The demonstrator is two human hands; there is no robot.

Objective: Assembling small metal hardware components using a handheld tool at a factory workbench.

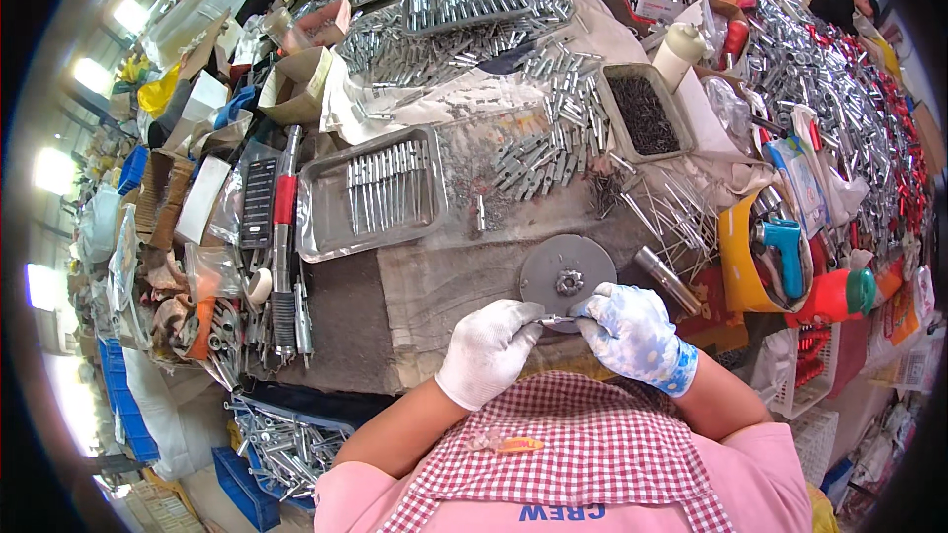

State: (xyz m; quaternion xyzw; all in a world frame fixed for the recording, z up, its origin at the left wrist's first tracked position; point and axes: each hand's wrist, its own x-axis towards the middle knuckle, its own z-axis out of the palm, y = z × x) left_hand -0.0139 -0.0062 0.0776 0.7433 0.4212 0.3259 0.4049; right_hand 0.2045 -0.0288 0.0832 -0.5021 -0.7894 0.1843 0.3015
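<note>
My left hand [489,350], in a white glove, pinches one end of a small metal piece [555,320]. The other end is in the fingers of my right hand [637,336], which wears a blue-and-white patterned glove. Its exact kind is too small to make out. Just beyond the fingers sits a round grey disc [538,271] with a ribbed metal fitting [569,282] at its centre. To the left, a metal tray [316,227] holds a row of silver pieces with thin shafts [387,188]. A single short metal piece [481,213] stands on the cloth.
Loose silver parts [548,153] pile up beyond the disc. A bin [681,146] of dark small pieces and thin rods [676,212] lie to the right, near a metal tube [667,279] and a teal tool [785,252]. Long tools [284,237] line the left edge.
</note>
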